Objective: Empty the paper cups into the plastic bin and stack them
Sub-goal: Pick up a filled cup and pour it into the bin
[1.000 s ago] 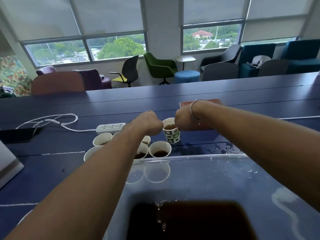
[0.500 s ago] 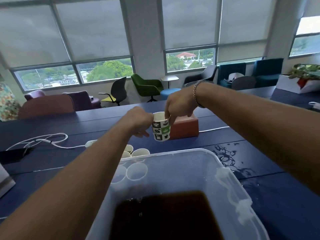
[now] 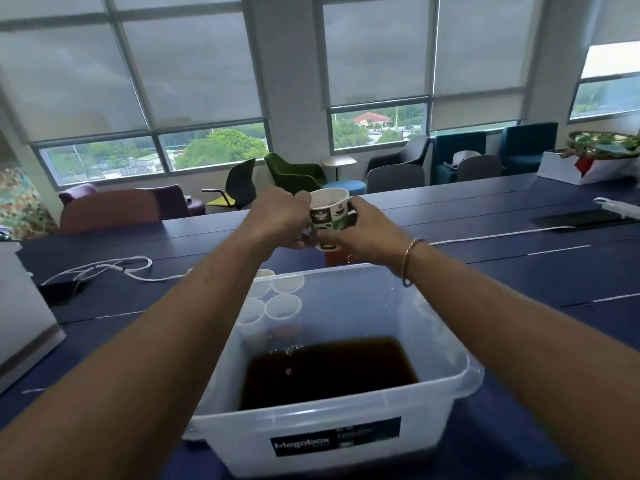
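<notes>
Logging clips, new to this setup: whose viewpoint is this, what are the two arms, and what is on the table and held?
No machine: a person wears one wide-angle camera on the head, so you look forward and down along their arms. The left hand and right hand both grip one printed paper cup, roughly upright, raised near the far rim of a clear plastic bin holding dark liquid. Beyond the bin, more white cups stand on the blue table, seen partly through its wall; a white cable lies to the left. Whether the held cup is full cannot be seen.
</notes>
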Motion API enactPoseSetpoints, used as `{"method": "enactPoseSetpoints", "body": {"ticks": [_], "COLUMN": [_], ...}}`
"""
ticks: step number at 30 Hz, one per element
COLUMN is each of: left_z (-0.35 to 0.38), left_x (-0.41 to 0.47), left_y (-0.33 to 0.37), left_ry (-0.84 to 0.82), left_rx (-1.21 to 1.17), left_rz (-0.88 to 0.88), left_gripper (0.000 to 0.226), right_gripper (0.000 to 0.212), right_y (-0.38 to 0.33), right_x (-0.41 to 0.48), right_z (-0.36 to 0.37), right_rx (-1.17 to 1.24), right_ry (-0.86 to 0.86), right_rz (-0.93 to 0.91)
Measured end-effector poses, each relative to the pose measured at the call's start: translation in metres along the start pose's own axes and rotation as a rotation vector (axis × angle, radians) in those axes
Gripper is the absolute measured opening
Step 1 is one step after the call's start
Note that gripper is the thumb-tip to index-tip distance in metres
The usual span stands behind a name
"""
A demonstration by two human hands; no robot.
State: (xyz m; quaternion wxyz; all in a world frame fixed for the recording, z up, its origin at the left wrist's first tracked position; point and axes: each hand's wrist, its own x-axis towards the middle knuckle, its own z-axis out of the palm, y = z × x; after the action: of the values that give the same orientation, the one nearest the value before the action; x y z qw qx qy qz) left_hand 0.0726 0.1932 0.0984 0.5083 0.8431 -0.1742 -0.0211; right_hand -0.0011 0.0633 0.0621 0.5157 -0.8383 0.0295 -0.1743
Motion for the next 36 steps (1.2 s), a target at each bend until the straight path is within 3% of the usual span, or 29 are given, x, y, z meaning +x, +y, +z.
{"method": "enactPoseSetpoints", "body": {"ticks": [4,9,15,20,27,36], "left_z": [0.011,0.014,0.010,0.008,0.004,0.000], "left_x": [-0.034,-0.043,-0.037,-0.036,-0.042,-0.042], "left_y": [-0.021,-0.048,-0.097,-0.105,-0.110,-0.115], "left_ry": [-0.055,0.120,0.107,0.010,-0.072,-0.120], "left_rx": [0.037,0.259,0.493,0.619,0.700,0.746], "left_rz": [0.072,0.169,0.111,0.038,0.053,0.071], "left_gripper": [0.033,0.054,0.034,0.041,0.044,0.048], "right_gripper": [0.052,0.058,0.066,0.076,0.060,0.061], "right_y": [0.014,0.020,0.037,0.044,0.045,0.043], "right_x": [-0.035,-0.046,-0.045,-0.043,-0.049,-0.057], "right_z": [0.016,0.017,0.016,0.018,0.017,0.016], "right_rx": [0.161,0.100,0.064,-0.046,-0.289,-0.602], "right_ry": [0.092,0.073,0.014,0.024,-0.054,-0.131], "right_rz": [0.016,0.015,0.064,0.052,0.033,0.027]}}
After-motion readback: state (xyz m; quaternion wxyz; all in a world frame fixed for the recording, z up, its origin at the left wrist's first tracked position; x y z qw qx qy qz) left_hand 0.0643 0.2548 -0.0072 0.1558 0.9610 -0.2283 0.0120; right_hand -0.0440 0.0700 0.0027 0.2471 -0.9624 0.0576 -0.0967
